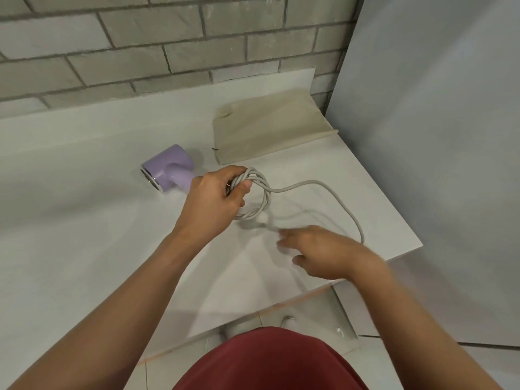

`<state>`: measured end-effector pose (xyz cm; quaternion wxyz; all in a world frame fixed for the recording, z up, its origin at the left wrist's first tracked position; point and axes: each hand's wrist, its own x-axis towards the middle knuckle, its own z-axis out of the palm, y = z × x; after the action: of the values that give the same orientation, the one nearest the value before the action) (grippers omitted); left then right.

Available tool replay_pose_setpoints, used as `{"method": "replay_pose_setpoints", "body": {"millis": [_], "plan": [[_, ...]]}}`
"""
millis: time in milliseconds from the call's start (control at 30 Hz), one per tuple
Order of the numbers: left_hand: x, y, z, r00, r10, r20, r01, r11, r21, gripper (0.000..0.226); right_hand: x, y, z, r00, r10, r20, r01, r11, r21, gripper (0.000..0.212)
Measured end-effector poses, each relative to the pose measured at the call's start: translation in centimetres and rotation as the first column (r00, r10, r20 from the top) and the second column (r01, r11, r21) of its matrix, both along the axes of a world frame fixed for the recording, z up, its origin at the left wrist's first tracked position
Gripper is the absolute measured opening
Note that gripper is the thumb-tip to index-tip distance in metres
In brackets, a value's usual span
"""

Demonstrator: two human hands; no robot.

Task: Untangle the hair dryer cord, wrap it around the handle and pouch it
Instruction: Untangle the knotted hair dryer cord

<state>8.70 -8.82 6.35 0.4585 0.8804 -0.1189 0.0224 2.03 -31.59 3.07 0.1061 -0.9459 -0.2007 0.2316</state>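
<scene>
A lilac hair dryer (pixel 168 168) lies on its side on the white counter (pixel 84 206), its handle running under my left hand (pixel 216 201). That hand is closed around the handle end and a bundle of grey cord (pixel 257 192) coiled in several twisted loops. One loose strand of the cord arcs right and curves back toward my right hand (pixel 318 251). My right hand is blurred with motion just below the coil, fingers spread; whether it touches the cord I cannot tell. A beige fabric pouch (pixel 267 128) lies flat behind the coil.
A grey brick wall (pixel 168 38) backs the counter. A pale panel (pixel 436 136) rises at the right. The counter's right edge (pixel 405 229) runs diagonally close to the cord loop. Below are floor tiles and red clothing (pixel 267 361).
</scene>
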Motion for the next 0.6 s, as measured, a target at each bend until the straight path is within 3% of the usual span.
{"method": "replay_pose_setpoints", "body": {"millis": [67,133,200,267,333,400,467,600], "plan": [[-0.1,-0.2,-0.2,1.000,-0.011,0.001,0.011,1.000,0.021,0.014,-0.5,-1.2,3.9,0.998,-0.004,0.067,-0.012,0.972,0.237,0.041],[-0.1,-0.4,-0.4,1.000,-0.010,0.013,0.010,0.999,0.038,0.016,-0.5,-1.7,7.4,0.962,-0.168,0.214,0.016,0.820,0.572,0.030],[-0.1,-0.6,-0.5,1.000,-0.004,0.023,0.003,0.999,0.040,0.016,0.1,-2.2,8.6,0.872,-0.362,0.330,0.018,0.697,0.717,0.022],[-0.1,-0.6,-0.4,0.999,0.003,0.038,-0.004,1.000,0.019,0.018,1.4,-2.2,8.4,0.812,-0.420,0.405,0.097,0.781,0.616,0.026],[-0.1,-0.5,-0.3,0.999,0.008,0.050,-0.007,1.000,-0.017,0.020,2.7,-2.2,7.7,0.841,-0.368,0.397,0.199,0.893,0.404,0.035],[-0.2,-0.2,-0.1,0.998,0.006,0.068,-0.004,1.000,-0.026,0.021,3.5,-2.1,7.0,0.859,-0.286,0.425,0.193,0.949,0.247,0.033],[-0.1,-0.1,0.0,0.996,0.008,0.084,-0.005,0.999,-0.032,0.021,3.8,-1.8,6.7,0.857,-0.233,0.459,0.139,0.963,0.229,0.022],[0.2,-0.1,0.1,0.993,0.017,0.120,-0.015,1.000,-0.025,0.023,3.6,0.7,5.1,0.882,-0.267,0.389,0.158,0.944,0.291,0.011]]}}
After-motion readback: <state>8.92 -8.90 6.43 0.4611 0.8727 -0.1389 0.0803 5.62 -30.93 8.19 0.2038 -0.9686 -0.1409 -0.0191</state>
